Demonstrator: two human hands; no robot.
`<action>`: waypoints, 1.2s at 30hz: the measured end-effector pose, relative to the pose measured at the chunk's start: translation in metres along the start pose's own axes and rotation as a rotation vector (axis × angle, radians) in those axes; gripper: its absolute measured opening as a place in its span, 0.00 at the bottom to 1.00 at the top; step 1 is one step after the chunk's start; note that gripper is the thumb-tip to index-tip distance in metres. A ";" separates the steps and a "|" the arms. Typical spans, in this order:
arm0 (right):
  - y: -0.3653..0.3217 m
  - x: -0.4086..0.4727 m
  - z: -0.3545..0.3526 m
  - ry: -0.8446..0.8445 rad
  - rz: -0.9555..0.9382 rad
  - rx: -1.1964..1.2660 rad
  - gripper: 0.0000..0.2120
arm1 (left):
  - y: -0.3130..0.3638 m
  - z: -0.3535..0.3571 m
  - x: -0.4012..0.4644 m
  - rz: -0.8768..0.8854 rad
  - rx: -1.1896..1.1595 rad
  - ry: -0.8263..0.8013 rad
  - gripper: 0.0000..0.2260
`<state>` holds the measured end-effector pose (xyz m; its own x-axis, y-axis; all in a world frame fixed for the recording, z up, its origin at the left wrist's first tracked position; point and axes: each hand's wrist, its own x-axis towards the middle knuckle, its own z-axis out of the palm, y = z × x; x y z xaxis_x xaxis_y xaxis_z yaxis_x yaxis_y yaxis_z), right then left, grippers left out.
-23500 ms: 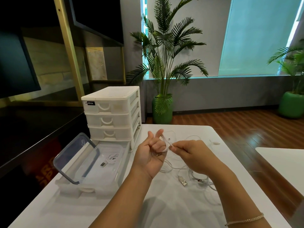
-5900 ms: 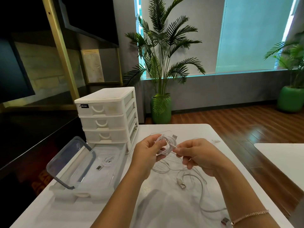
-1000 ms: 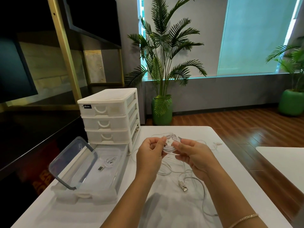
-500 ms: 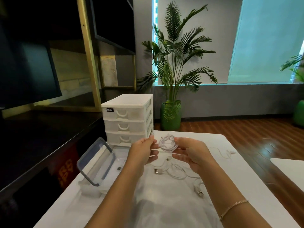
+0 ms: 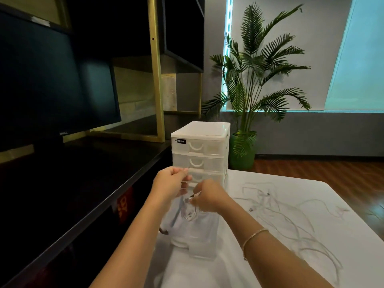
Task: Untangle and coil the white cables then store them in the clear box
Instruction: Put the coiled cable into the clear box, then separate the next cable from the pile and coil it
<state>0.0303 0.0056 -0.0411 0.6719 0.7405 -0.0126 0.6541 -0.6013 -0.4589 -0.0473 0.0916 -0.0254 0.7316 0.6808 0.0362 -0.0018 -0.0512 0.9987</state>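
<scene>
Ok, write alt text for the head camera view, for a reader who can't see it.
Two hands meet above an open clear box on a white table; the left hand and right hand pinch a coiled white cable over it. A white drawer unit stands behind the box, loose white cables lie tangled to the right, and a potted palm stands beyond.

Coil carried to the box

Both hands, the left hand (image 5: 170, 183) and the right hand (image 5: 207, 197), now hover over the clear box (image 5: 195, 231) at 9 o'clock from the loose cables (image 5: 291, 217), no longer mid-desk.
</scene>
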 end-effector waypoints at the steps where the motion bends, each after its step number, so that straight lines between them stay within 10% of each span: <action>1: -0.003 0.003 0.002 -0.037 -0.020 -0.086 0.16 | -0.001 -0.001 0.001 0.006 0.004 0.003 0.05; 15: 0.001 0.000 0.009 -0.308 -0.201 -0.631 0.16 | -0.014 0.006 0.005 0.005 0.037 -0.037 0.07; 36: 0.166 -0.154 -0.090 0.210 0.335 0.103 0.09 | -0.010 0.169 -0.072 -0.019 0.271 -0.384 0.05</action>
<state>0.0671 -0.2356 -0.0351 0.9053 0.4248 0.0003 0.3559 -0.7579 -0.5467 0.0153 -0.0805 -0.0446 0.9293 0.3661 -0.0495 0.1549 -0.2645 0.9519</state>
